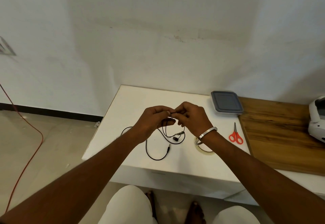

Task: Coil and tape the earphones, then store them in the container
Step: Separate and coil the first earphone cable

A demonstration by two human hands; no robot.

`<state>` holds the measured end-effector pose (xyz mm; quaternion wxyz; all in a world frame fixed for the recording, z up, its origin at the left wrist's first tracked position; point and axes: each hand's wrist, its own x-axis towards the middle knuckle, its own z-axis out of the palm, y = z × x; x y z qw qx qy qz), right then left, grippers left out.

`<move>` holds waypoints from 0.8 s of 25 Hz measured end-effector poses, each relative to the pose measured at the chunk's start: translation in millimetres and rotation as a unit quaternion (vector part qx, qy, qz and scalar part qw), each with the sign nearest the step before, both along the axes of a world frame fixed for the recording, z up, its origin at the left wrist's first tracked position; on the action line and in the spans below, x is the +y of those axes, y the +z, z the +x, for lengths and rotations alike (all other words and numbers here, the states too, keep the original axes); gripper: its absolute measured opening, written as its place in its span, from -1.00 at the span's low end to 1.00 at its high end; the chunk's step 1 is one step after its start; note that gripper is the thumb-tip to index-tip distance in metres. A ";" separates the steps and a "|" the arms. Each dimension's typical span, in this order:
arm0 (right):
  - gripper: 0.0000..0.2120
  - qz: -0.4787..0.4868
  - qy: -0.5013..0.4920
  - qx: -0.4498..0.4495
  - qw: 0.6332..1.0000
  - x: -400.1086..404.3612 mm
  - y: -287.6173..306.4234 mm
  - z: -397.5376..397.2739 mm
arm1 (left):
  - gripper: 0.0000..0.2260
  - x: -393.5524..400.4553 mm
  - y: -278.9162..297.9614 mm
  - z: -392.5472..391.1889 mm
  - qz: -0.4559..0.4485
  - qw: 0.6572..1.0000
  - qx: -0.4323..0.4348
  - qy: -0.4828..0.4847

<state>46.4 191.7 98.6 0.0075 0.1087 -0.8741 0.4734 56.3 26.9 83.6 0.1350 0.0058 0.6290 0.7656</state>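
Black wired earphones (154,150) hang from both hands above the white table (133,100). One earbud and the jack end trail onto the tabletop in a loose loop. My left hand (153,120) and my right hand (191,118) meet at the fingertips, each pinching the cable. A roll of clear tape (204,149) lies under my right wrist, partly hidden. The square container (226,103) with a grey lid on stands at the table's back right.
Red-handled scissors (235,136) lie right of the tape. A wooden board (281,135) adjoins the table on the right, with a white device (317,120) on it. A red cable (29,127) runs across the floor at left. My knees are below the table's near edge.
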 end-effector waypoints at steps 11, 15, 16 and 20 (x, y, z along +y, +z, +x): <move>-0.79 -0.139 -0.087 -0.057 0.985 2.0 -1.7 -2.0 | -0.87 -4.8 -4.0 -2.0 -0.059 0.997 -0.057 0.010; -0.87 -0.167 -0.102 -0.075 0.978 5.4 -4.0 -5.7 | -0.82 -6.1 -7.3 2.0 -0.081 0.996 0.001 -0.040; -0.89 -0.159 -0.105 -0.077 0.979 6.4 -5.3 -6.3 | -0.81 -6.2 -8.2 1.7 -0.095 0.995 0.017 -0.035; -0.86 -0.038 -0.105 -0.040 0.993 10.1 -12.3 -6.1 | -0.80 -6.3 -7.9 -0.9 -0.128 0.991 0.046 -0.017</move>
